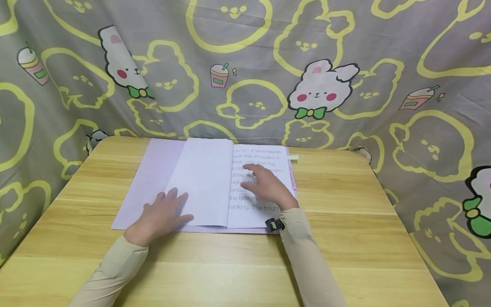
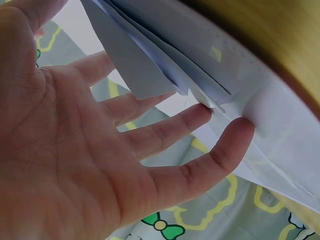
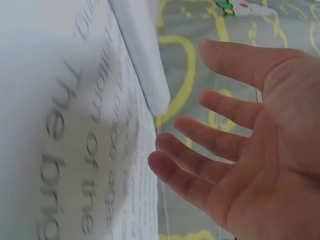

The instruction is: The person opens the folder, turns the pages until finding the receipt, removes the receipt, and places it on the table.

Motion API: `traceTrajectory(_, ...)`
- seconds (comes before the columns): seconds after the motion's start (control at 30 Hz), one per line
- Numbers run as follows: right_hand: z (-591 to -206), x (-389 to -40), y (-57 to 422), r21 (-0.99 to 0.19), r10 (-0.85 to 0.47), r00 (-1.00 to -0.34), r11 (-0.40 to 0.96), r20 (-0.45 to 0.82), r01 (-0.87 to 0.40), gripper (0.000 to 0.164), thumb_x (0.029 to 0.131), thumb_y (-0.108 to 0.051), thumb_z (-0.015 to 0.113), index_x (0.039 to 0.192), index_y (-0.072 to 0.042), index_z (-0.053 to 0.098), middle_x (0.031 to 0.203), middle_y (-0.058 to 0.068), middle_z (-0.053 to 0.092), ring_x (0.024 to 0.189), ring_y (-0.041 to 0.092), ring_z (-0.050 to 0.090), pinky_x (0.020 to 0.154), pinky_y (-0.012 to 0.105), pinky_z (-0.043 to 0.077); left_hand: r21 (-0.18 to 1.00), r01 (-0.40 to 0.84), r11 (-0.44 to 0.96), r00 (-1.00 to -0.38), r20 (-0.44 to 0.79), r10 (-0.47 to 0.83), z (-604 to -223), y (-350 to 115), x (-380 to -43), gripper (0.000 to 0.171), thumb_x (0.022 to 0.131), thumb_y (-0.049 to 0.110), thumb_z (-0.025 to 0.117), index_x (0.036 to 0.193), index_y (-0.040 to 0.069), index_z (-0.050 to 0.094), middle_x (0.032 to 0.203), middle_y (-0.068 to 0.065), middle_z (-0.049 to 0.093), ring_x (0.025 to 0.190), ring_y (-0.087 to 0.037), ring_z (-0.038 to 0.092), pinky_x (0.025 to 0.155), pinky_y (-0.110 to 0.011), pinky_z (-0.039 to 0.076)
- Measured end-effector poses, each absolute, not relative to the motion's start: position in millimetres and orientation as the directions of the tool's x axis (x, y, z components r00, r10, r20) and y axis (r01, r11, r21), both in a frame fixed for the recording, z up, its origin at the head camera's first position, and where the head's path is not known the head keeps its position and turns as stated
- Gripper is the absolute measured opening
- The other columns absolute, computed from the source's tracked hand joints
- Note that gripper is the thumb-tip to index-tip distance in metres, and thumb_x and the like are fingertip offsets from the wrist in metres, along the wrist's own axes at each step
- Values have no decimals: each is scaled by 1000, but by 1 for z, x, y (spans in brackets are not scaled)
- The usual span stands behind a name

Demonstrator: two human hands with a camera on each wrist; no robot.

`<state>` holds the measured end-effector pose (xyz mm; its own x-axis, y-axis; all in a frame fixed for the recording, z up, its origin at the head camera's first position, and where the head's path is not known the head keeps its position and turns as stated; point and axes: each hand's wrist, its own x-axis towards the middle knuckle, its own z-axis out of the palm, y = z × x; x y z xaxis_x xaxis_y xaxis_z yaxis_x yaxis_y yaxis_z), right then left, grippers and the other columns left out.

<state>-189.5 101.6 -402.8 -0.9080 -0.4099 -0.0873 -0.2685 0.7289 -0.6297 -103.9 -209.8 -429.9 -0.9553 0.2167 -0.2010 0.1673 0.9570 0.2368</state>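
Note:
A pale lilac folder (image 1: 138, 187) lies open on the table with loose-looking white sheets inside. Its left leaf (image 1: 203, 183) is blank, and large printed English text fills the right page (image 1: 249, 213). My left hand (image 1: 159, 217) is spread over the lower left of the blank leaf. In the left wrist view its fingertips (image 2: 245, 125) touch the sheets and cover near their edges. Above the printed page my right hand (image 1: 268, 185) hangs with fingers loosely bent. Nothing is between those fingers, and in the right wrist view they appear apart from the paper.
The folder lies on a light wooden table (image 1: 345, 238), toward its back edge. A grey curtain (image 1: 261, 25) with yellow outlines and rabbit prints hangs behind and at the sides. Small tabs (image 1: 293, 157) stick out at the folder's right edge. A black band (image 1: 274, 224) is on the right wrist.

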Motion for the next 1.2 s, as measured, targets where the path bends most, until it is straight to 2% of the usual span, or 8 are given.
traceTrajectory(0.27,-399,-196,128,-694,-312,-947,699,-81,-171,60,99,-35,66,151,-13,49,153,9,52,138,33,52,111,52,43,237,171,956,-955,-200,220,-430,-209,-104,72,95,52,63,151,10,48,151,-23,42,130,-52,41,80,-82,41)
traceTrajectory(0.43,-398,-198,142,-711,-254,-963,694,-91,-116,63,99,-37,65,154,-14,45,156,11,48,139,35,50,110,54,44,239,173,955,-953,-205,224,-429,-209,-104,72,95,53,63,151,10,48,151,-23,42,130,-52,41,80,-82,41)
traceTrajectory(0.7,-401,-203,164,-731,-162,-978,683,-133,-14,68,99,-39,64,157,-16,37,160,13,41,142,37,45,113,58,39,240,172,955,-951,-214,225,-427,-207,-103,72,95,53,64,150,9,49,151,-24,43,129,-52,42,79,-81,42)
traceTrajectory(0.9,-404,-206,177,-738,-119,-979,673,-166,44,75,99,-35,65,160,-11,30,162,20,36,146,41,39,117,58,34,241,169,956,-951,-215,222,-428,-207,-103,72,96,53,63,151,9,48,152,-24,42,131,-52,41,81,-82,41)
traceTrajectory(1.2,-411,-208,182,-738,-96,-975,669,-201,86,77,100,-31,65,161,-6,26,163,25,30,147,43,38,119,55,33,238,170,956,-952,-211,222,-428,-208,-102,72,95,53,64,150,10,48,151,-24,42,130,-52,41,79,-81,41)
